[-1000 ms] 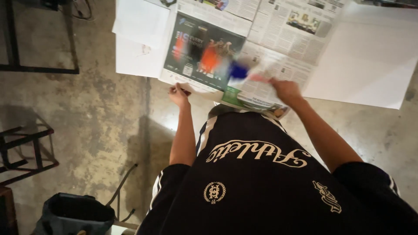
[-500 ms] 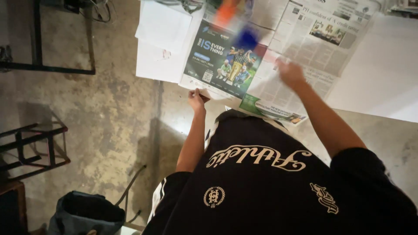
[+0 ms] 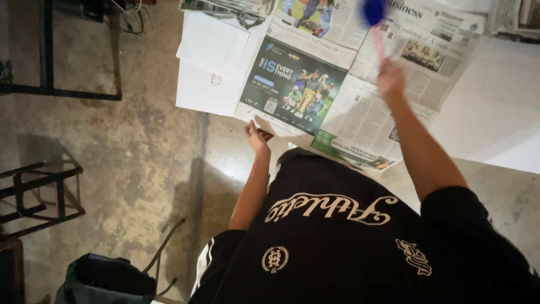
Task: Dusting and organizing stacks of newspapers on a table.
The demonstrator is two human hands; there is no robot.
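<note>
Newspaper sheets [image 3: 360, 95] lie spread over the concrete floor ahead of me. My right hand [image 3: 390, 77] is raised over them, shut on the pink handle of a brush with a blue head [image 3: 373, 11], which is blurred. My left hand [image 3: 256, 137] is lower, at the near edge of the dark printed page [image 3: 292, 84], fingers curled on a small dark thing that I cannot make out. My black shirt fills the bottom of the view.
White paper sheets [image 3: 208, 62] lie left of the newspapers and a large white sheet [image 3: 495, 118] lies to the right. A black metal frame [image 3: 50, 90] stands upper left, a dark metal rack [image 3: 39, 191] at the left edge, a dark bag [image 3: 107, 278] bottom left.
My right hand has swung the blue-headed brush up and away from me, from near the dark page to over the far newspaper. The left hand has stayed at the page's edge.
</note>
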